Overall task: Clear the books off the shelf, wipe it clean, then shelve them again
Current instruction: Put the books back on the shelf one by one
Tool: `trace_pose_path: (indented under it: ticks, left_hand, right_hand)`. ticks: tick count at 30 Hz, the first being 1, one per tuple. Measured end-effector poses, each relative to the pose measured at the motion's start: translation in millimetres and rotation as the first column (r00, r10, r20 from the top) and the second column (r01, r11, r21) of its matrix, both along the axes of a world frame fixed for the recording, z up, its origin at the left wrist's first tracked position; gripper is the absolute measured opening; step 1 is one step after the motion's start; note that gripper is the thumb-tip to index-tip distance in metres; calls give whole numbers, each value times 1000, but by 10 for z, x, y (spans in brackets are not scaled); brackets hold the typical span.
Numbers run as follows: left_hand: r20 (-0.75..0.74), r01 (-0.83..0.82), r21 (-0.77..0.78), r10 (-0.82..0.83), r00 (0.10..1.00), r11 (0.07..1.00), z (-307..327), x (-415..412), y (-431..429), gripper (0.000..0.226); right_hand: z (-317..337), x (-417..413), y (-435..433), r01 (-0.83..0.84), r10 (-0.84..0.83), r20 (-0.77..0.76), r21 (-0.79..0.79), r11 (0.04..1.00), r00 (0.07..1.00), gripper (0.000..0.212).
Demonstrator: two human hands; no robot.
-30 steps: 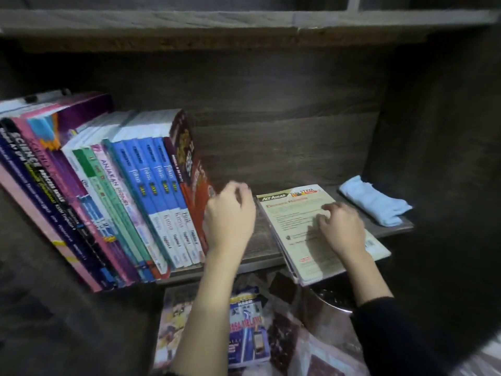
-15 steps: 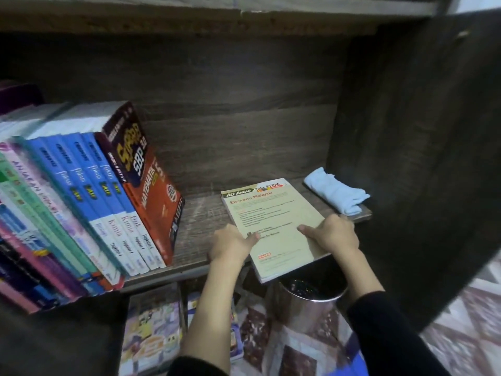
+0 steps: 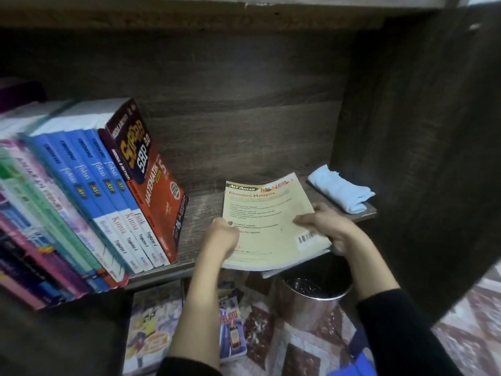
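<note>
Holding the cream book (image 3: 268, 221) by its two sides, the person has it lying almost flat on the right part of the shelf (image 3: 200, 215). Its near end sticks out past the shelf's front edge, and its long side runs from the person toward the back wall.

The left hand (image 3: 222, 236) is curled round the left edge. The right hand (image 3: 332, 230) pinches the right edge by the bar code, thumb on top and fingers below (the cover bends a little there). Both forearms reach in from below, side by side.

The leaning row of books (image 3: 108, 191) stands to the left, well apart, with bare shelf between. The blue cloth (image 3: 341, 192) lies just behind the right hand.

To join the row, the book would likely have to swing left and tip up.
</note>
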State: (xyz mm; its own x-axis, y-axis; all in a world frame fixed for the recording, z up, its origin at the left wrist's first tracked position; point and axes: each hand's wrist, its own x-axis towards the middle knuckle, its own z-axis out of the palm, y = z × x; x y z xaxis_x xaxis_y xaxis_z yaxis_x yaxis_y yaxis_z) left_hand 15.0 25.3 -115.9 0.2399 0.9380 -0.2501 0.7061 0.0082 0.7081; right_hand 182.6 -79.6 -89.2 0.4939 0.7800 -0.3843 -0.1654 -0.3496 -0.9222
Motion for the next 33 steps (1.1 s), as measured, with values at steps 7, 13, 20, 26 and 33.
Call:
trace_pose_path:
  ticks: [7,13,20,26,33]
  left_hand:
    - [186,-66,-64,77,979,996,52,-102,21,14]
    - [373,42,-115,4,928,993,188,-284,69,53]
    - [551,-99,392,-148,821,915,797,-494,-73,48]
    - [741,-249,474,-230,630,845,1264,-563,-222,70]
    - [694,-505,669,-214,688,545,1437,-1031,-259,86]
  right_hand:
    - [224,-219,18,-36,13,157,146,989,987,34]
    - [465,-414,-11,-55,-53,246,413,909,968,33]
    - [404,-942,112,-224,-125,533,543,809,837,38]
    - [277,-1427,119,-451,-213,756,564,692,619,51]
    - [-29,-1930,263,-568,-305,827,550,612,472,52]
